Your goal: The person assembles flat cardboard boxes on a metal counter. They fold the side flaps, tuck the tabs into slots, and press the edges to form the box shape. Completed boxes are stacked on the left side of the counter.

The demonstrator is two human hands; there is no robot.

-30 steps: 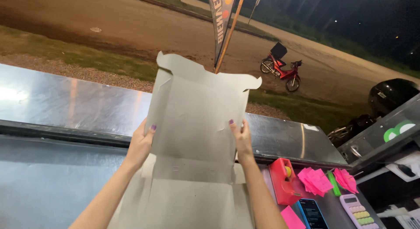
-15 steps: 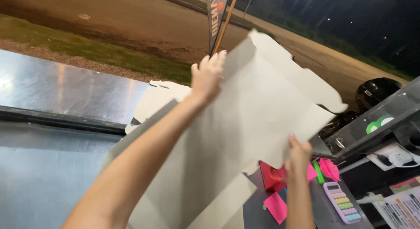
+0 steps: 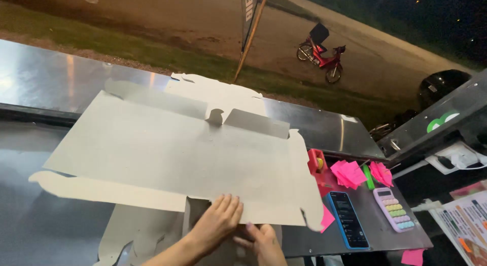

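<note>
Hands work the near edge of the flat cardboard blank (image 3: 172,159): left hand (image 3: 215,223) pressed flat, fingers together, right hand (image 3: 264,243) half-tucked beneath, its fingers hidden; creasing seems next.

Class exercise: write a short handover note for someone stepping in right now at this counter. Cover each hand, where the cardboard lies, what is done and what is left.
Left hand: open, palm down on the near edge of the flat cardboard box blank.
Right hand: beside it at the same edge; grip unclear.
Blank: spread flat on the metal counter, over another blank.
Done: blank laid out.
Left: no flaps folded yet.
</note>
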